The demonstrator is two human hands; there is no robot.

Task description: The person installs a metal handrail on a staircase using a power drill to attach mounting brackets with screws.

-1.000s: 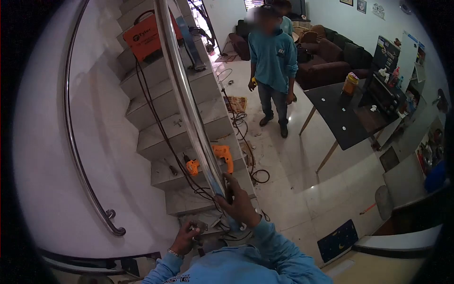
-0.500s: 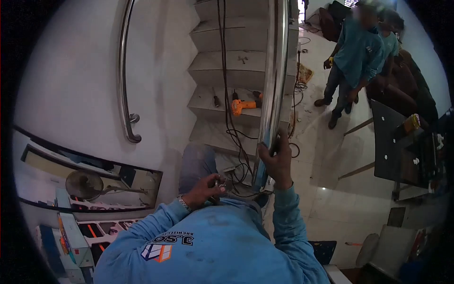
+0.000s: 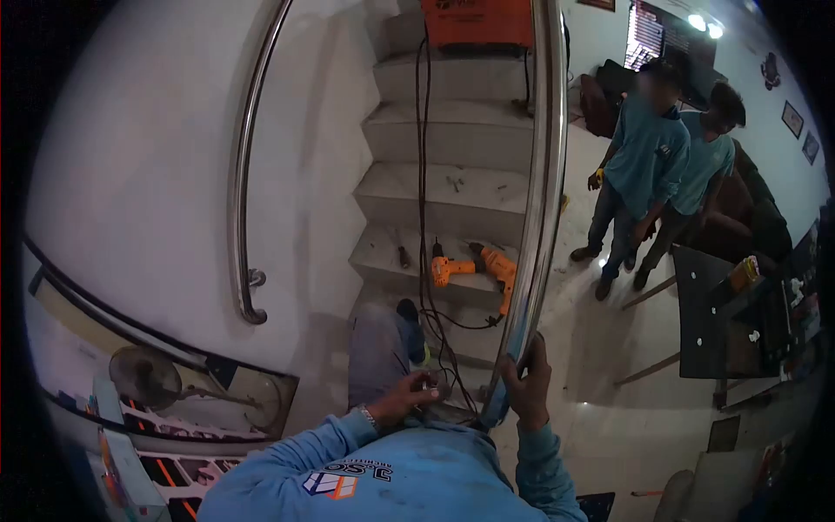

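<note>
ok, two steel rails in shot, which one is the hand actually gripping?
The free-standing rail beside the stairs; the right hand wraps its lower end. The curved rail is fixed to the wall, untouched.

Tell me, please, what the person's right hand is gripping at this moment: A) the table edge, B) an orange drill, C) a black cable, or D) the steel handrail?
D: the right hand is wrapped around the lower end of the steel handrail, while the orange drill lies apart on a stair step.
</note>
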